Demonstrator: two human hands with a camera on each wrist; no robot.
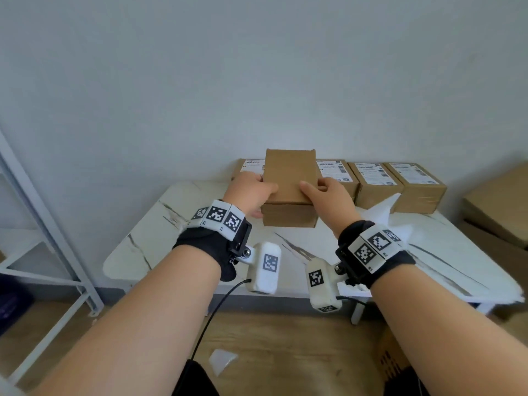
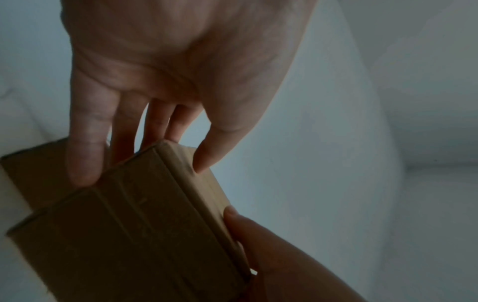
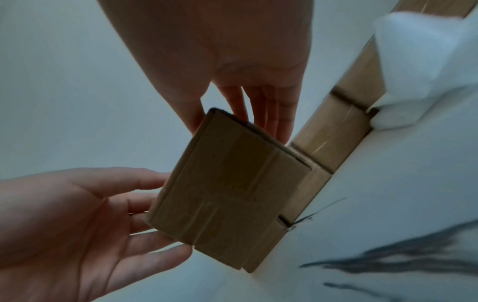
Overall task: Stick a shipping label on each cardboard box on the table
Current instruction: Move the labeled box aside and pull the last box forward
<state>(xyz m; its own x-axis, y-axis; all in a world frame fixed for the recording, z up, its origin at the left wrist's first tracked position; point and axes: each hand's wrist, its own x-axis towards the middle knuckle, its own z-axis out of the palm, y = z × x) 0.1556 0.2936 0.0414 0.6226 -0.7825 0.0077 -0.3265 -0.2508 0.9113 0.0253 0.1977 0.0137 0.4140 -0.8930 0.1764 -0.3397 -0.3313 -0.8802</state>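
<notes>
A plain brown cardboard box (image 1: 290, 178) without a label hangs tilted above the white marbled table (image 1: 200, 238), held from both sides. My left hand (image 1: 264, 200) grips its left edge, thumb on top and fingers underneath. My right hand (image 1: 314, 185) grips the right edge the same way. The left wrist view shows the box (image 2: 129, 224) pinched by my left hand (image 2: 142, 173), with the right thumb (image 2: 248, 228) on its far edge. In the right wrist view the box (image 3: 227, 190) sits between my right hand (image 3: 239, 134) and the left hand (image 3: 77, 214).
Several labelled boxes (image 1: 374, 178) stand in a row along the wall at the table's back. Crumpled white backing paper (image 1: 383, 207) lies before them at the right. A metal shelf frame (image 1: 43, 218) stands left; large cardboard cartons (image 1: 503, 204) stand right.
</notes>
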